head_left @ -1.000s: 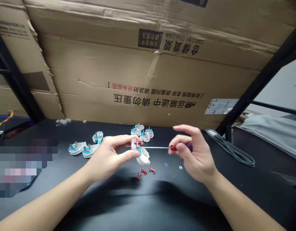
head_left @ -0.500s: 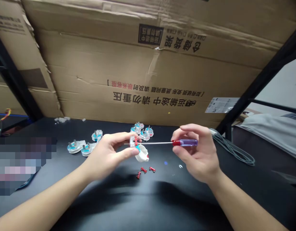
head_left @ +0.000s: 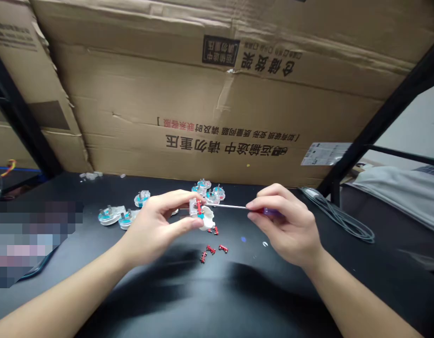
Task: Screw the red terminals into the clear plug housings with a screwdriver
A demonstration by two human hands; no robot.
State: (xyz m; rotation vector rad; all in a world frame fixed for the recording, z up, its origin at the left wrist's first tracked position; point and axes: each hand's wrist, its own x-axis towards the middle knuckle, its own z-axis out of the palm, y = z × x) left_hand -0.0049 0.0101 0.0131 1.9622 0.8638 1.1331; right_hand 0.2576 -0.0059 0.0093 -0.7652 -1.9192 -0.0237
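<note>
My left hand point(head_left: 157, 227) pinches a clear plastic plug part point(head_left: 193, 208) between thumb and fingers. A small red piece point(head_left: 199, 207) sits at its right side. Just below it is a white plug shell point(head_left: 207, 219); whether the two are joined I cannot tell. My right hand point(head_left: 287, 225) is closed around the handle of a screwdriver point(head_left: 231, 206). Its shaft points left and its tip is close to the red piece; contact is unclear. Fingers cover most of the red and purple handle. Several loose red pieces point(head_left: 210, 249) lie on the table below.
Several clear plugs with blue inside point(head_left: 111, 215) lie left of my left hand, and more plugs point(head_left: 213, 196) stand behind it. A coiled grey cable point(head_left: 344, 218) lies at the right. A cardboard sheet point(head_left: 189, 103) rises behind the black table point(head_left: 210, 300).
The screwdriver's shaft has shifted up and now slants slightly. My right fingers have closed further over its handle. The white shell has moved up a little, uncovering more red pieces.
</note>
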